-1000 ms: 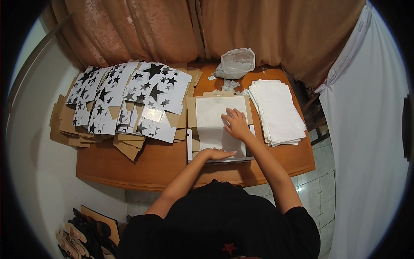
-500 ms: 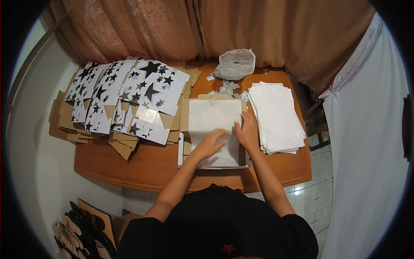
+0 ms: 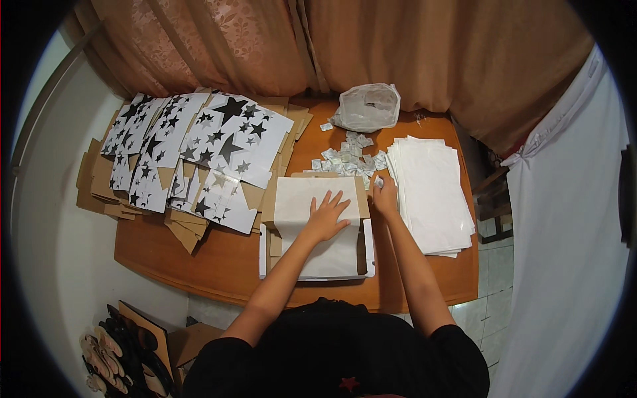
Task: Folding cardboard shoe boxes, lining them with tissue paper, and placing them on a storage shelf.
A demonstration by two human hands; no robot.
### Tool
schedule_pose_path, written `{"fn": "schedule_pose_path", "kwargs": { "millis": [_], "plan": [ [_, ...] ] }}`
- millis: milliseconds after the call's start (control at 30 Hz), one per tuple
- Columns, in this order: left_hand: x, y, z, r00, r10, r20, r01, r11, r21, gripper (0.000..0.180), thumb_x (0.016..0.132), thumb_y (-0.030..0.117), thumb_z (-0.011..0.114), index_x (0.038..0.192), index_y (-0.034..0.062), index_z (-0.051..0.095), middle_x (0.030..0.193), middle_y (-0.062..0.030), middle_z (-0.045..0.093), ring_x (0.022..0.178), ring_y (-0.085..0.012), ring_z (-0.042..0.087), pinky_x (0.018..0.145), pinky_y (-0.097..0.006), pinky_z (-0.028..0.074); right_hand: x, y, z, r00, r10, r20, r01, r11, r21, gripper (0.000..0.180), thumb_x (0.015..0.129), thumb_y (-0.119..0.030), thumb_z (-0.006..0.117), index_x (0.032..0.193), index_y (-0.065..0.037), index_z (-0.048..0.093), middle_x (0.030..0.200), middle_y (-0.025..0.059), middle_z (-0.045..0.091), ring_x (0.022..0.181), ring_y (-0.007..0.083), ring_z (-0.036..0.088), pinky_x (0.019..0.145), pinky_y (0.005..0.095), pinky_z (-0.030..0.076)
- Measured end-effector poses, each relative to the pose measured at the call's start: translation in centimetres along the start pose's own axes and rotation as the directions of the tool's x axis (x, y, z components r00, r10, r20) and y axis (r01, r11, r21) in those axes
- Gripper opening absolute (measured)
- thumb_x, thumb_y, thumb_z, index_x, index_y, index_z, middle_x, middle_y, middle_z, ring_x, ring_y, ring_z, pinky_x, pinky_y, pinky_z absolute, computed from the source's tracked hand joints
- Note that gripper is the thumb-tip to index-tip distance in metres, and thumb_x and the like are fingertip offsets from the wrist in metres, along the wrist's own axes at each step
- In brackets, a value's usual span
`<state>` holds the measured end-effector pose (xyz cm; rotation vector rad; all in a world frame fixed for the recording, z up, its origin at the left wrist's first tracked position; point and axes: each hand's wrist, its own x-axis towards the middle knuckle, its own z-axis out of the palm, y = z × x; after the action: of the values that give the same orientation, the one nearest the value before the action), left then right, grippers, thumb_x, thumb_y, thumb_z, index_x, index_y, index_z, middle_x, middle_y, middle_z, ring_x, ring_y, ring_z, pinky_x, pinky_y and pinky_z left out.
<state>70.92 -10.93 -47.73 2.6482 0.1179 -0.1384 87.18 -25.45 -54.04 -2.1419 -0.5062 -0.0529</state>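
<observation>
The worktop (image 3: 225, 265) sits slightly lower in my view than half a second ago, and on its left I see the star-printed flats (image 3: 199, 152) piled much as they were. The box (image 3: 369, 247) lies open at the centre, now nearer the front edge and further from the papers (image 3: 434, 196), so I get a strip of wood between the two where I had only a narrow gap before. I find the sheet (image 3: 298, 199) still inside the box, running from its floor up over the raised back panel. Behind, the bag (image 3: 367, 109) keeps its place by the curtain. I have the left hand (image 3: 327, 217) laid flat on the sheet, fingers spread wide; earlier it hung bent over the middle. The right hand (image 3: 385, 197) has gone from the box's right side to just beyond its back right corner, next to the papers, fingers drawn narrow. More packets (image 3: 348, 158) show behind the box than before, and one small packet (image 3: 379, 181) is pinched in that right hand's fingertips.
</observation>
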Motion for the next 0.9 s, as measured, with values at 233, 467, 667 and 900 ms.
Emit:
{"fn": "schedule_pose_path", "kwargs": {
  "millis": [233,467,667,900],
  "plan": [
    [-0.4,-0.4,0.4,1.0,-0.007,-0.027,0.008,1.0,0.004,0.061,0.078,0.034,0.062,0.133,0.0201,0.038,0.146,-0.0065,0.023,0.135,-0.0313,0.018,0.104,-0.059,0.013,1.2,1.4,1.4,0.998,0.047,0.046,-0.02,0.883,-0.47,0.036,0.071,-0.011,0.069,0.103,-0.004,0.054,0.109,0.0132,0.047,0.1,0.0342,0.047,0.082,0.0418,0.044],
    [-0.8,-0.6,-0.2,0.989,0.049,-0.136,-0.076,0.978,-0.194,0.052,0.078,0.032,0.062,0.126,0.0173,0.047,0.142,-0.0098,0.03,0.135,-0.0319,0.018,0.104,-0.059,0.011,0.5,2.2,0.5,0.998,0.054,-0.017,-0.056,0.985,-0.162,0.029,0.072,-0.009,0.065,0.098,-0.001,0.057,0.084,0.0156,0.06,0.073,0.0326,0.058,0.066,0.0369,0.048],
    [-3.4,-2.6,-3.0,0.757,-0.194,-0.624,-0.185,0.852,-0.489,0.027,0.075,0.005,0.06,0.102,0.007,0.06,0.118,-0.013,0.051,0.108,-0.0283,0.048,0.089,-0.034,0.045,-5.1,-4.0,-2.1,0.915,0.383,-0.13,-0.27,0.818,0.508,0.021,0.081,-0.009,0.058,0.101,-0.001,0.057,0.076,0.0064,0.06,0.064,0.011,0.056,0.057,0.0236,0.044],
    [-5.7,-7.2,-4.3,0.636,-0.555,-0.536,0.393,0.831,-0.394,0.04,0.076,0.021,0.064,0.113,0.0117,0.052,0.111,-0.0095,0.054,0.107,-0.0308,0.046,0.089,-0.044,0.036,-12.3,-10.7,-1.5,0.97,0.006,0.242,-0.099,0.923,0.372,0.035,0.076,-0.009,0.063,0.108,-0.004,0.052,0.078,0.0073,0.058,0.062,0.013,0.052,0.058,0.026,0.044]
  ]
}}
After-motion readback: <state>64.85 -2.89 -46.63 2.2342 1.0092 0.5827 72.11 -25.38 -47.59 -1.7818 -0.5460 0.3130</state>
